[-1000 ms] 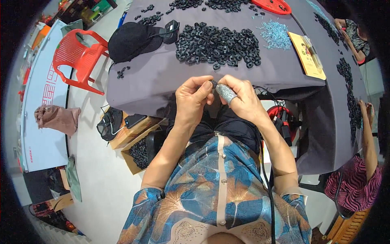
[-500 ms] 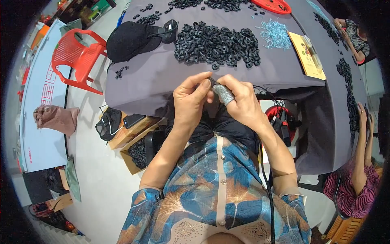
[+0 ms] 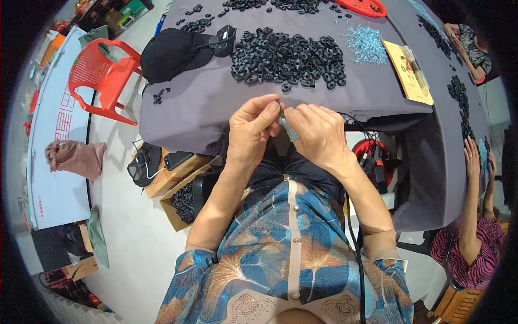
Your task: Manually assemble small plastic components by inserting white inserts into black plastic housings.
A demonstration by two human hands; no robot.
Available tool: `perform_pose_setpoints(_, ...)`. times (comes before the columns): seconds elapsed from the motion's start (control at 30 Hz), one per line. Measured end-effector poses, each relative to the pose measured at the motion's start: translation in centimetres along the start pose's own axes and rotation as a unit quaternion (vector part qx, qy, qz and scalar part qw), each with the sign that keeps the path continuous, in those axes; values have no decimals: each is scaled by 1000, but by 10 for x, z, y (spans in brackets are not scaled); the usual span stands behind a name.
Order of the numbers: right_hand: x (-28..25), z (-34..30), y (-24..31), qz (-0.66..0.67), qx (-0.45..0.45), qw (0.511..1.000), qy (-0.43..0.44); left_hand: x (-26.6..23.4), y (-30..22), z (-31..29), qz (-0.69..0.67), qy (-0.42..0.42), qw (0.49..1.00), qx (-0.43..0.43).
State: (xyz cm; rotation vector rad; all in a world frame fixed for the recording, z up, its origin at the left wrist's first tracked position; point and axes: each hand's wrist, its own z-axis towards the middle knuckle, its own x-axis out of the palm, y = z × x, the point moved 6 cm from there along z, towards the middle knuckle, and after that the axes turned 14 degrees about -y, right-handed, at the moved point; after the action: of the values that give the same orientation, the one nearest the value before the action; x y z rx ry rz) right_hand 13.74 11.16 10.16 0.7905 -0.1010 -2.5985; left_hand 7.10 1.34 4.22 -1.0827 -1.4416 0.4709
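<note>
Just off the table's near edge, my two hands meet in front of me. My left hand [image 3: 249, 127] is closed in a pinch on a small black plastic part [image 3: 280, 109], mostly hidden by the fingertips. Curled up against it is my right hand [image 3: 322, 134], its fingers closed. A silvery-grey, sleeve-like piece [image 3: 288, 129] shows under the right fingers; whether it wraps the thumb or is held, I cannot tell. Beyond the hands, a big pile of similar black plastic parts [image 3: 288, 58] lies on the grey-covered table [image 3: 194, 110].
Small light-blue pieces [image 3: 367, 44] and a yellow booklet [image 3: 407, 73] lie right of the pile. A black cap [image 3: 175, 54] is at left, near a red chair [image 3: 102, 75]. A box of black parts [image 3: 181, 205] stands below. Co-workers' hands [image 3: 472, 162] are at far right.
My right hand has rolled over, its knuckles now turned up and its fingers curled tighter, covering more of the silvery piece. My left hand stays nearly in place. The near co-worker's hands have shifted.
</note>
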Motion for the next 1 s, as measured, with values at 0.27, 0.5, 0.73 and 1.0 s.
perform_pose_setpoints(0.27, 2, -2, -11, 139, 130, 982, -5, -5, 8, 6, -62, 20, 996, -63)
perform_pose_setpoints(0.5, -3, 7, -18, 204, 197, 959, 11, 1, 12, 4, -66, 51, 993, -88)
perform_pose_setpoints(0.73, 6, 0, -24, 253, 191, 946, 64, 6, 20, 2, -64, 78, 988, -118)
perform_pose_setpoints(1.0, 13, -6, -28, 273, 214, 933, 99, 2, 25, 1, -55, 63, 985, -153)
